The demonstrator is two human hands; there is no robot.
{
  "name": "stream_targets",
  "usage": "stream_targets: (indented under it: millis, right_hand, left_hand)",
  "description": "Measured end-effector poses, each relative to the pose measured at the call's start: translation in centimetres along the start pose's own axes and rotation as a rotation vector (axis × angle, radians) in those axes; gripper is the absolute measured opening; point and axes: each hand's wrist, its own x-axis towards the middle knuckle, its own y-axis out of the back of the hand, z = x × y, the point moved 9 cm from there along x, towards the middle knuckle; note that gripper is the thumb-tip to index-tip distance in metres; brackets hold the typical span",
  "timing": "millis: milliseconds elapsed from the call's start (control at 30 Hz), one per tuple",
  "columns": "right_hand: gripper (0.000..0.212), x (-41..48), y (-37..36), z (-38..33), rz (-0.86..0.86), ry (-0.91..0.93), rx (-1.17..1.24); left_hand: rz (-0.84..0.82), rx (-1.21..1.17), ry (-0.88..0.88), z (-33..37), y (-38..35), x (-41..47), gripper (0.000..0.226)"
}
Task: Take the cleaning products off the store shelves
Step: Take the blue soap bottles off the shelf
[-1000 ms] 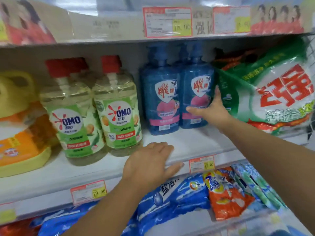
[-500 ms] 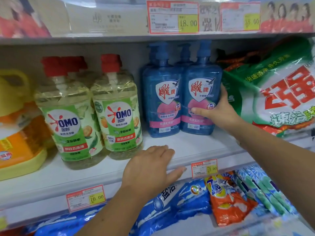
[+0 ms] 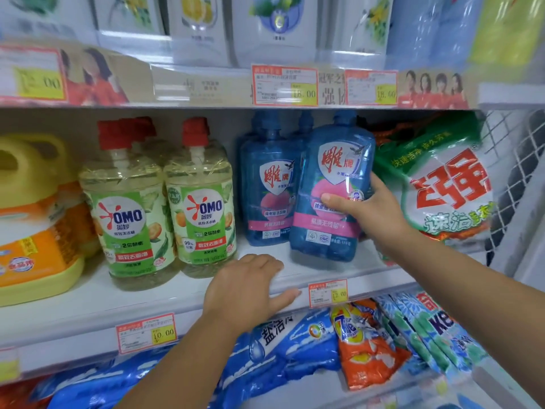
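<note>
Blue bottle [image 3: 330,169] now tilted, seemingly lifted

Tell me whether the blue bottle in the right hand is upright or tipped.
Tipped: the blue bottle, held by the right hand, leans, top rightward.

The fingers [image 3: 262,262] of the left hand [image 3: 244,290] lie on a white shelf board [image 3: 88,305]. Just below them runs its front rail [image 3: 73,349], which carries red-edged price tags [image 3: 146,332]. High above the fingers, a second shelf rail [image 3: 206,90] holds more price labels [image 3: 284,85] under a glossy strip that catches bright, even light. Behind the fingers the back panel [image 3: 59,122] is pale and plain. Far to their right stands a white wire mesh side panel [image 3: 513,143]. Under them a lower shelf board [image 3: 312,391] shows white.
</note>
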Motion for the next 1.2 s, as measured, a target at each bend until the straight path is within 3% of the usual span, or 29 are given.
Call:
stream_targets:
  millis: [100,200,333,433,500,567,700,800,833,967,1033,1100,1200]
  right_hand:
    - [0.053,-2.2,-0.5,-1.2,-0.066,-0.076,-0.017]
    - [0.049,-5.3,-1.1,-1.6,-0.122,-0.116,-0.035]
    - [0.056,-10.4,-3.0,-1.6,-0.185,-0.122,0.004]
    - [0.065,-13.5,-4.9,-0.5,-0.221,-0.167,0.075]
    - [0.075,-15.3,-6.2,0.4,-0.244,-0.175,0.076]
    - [0.071,-16.8,-7.0,1.0,-0.26,-0.177,0.053]
    - [0.083,-19.1,-8.4,1.4,-0.329,-0.241,-0.029]
    - [0.126,-18.5,-7.9,-1.2,-0.155,-0.149,-0.105]
    - [0.129,-18.2,-7.8,-2.3,-0.088,-0.101,-0.139]
    - [0.097,-17.6,-8.7,-3.4,0.009,-0.004,-0.251]
    - [0.085,-17.8,-8.8,-2.7,0.006,0.027,-0.196]
    - [0.083,-18.1,-8.9,-2.0,-0.046,0.051,-0.106]
    - [0.082,-18.6,-9.8,-1.4,-0.245,0.056,-0.004]
  left_hand:
    - [-0.081,-0.091,0.086,-0.3,0.7,0.1,0.076]
    - [0.002,-0.45,0.111,0.8,3.5,-1.0,0.084]
    - [0.051,-0.942,0.122,2.5,4.8,-4.7,0.062]
    - [0.028,-1.316,0.308,1.6,2.0,-8.1,0.078]
    - [-0.034,-1.492,0.34,1.3,0.3,-9.9,0.093]
    - [-0.115,-1.599,0.333,1.3,-0.5,-11.3,0.096]
    - [-0.091,-1.696,0.336,1.5,-1.5,-13.7,0.092]
    - [0.014,-1.634,0.384,1.5,-1.1,-15.0,0.092]
    - [0.062,-1.561,0.382,1.4,-0.6,-15.4,0.091]
    - [0.127,-1.32,0.394,1.0,0.2,-16.3,0.095]
    - [0.044,-1.308,0.378,0.3,-0.2,-16.1,0.099]
    - [-0.152,-1.298,0.369,-0.6,-0.9,-15.7,0.099]
    - [-0.455,-1.436,0.296,0.0,-1.7,-16.4,0.086]
